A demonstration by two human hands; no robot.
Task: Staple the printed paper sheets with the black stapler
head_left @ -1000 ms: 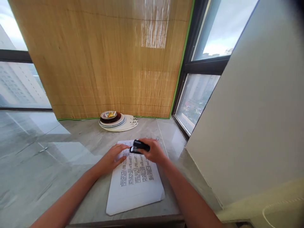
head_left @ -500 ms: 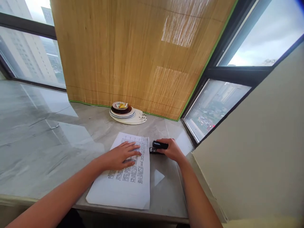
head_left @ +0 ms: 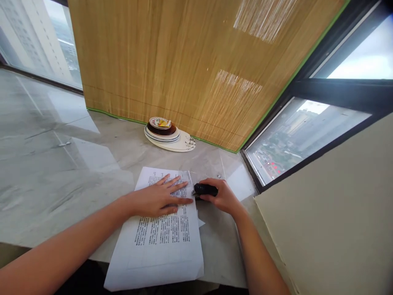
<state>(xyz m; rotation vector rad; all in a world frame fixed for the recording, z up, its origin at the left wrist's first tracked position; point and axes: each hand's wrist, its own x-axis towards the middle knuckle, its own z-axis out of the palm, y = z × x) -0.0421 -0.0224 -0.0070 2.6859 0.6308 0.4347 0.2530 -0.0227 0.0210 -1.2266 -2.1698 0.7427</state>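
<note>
Printed sheets of paper [head_left: 162, 258] lie on the grey marble-patterned ledge, their near end reaching past its front edge. My left hand [head_left: 158, 200] rests flat on the print with fingers spread, the fingertips close to the right edge. Around a black stapler [head_left: 205, 189] my right hand [head_left: 225, 198] is closed, thumb below and fingers on top. The stapler lies sideways, its front end meeting the right edge of the paper. Whether the edge sits between its jaws I cannot tell.
A stack of plates [head_left: 162, 135] stands on an oval white plate [head_left: 187, 141] at the back, before a bamboo blind [head_left: 153, 61]. A pale wall [head_left: 331, 221] and a window frame [head_left: 260, 186] bound the right side. Small bits lie on the ledge [head_left: 101, 196].
The stapler's front has come to the paper's right edge, and its top is pressed lower. My left hand's fingers have shifted toward that edge. The camera view has tilted down.
</note>
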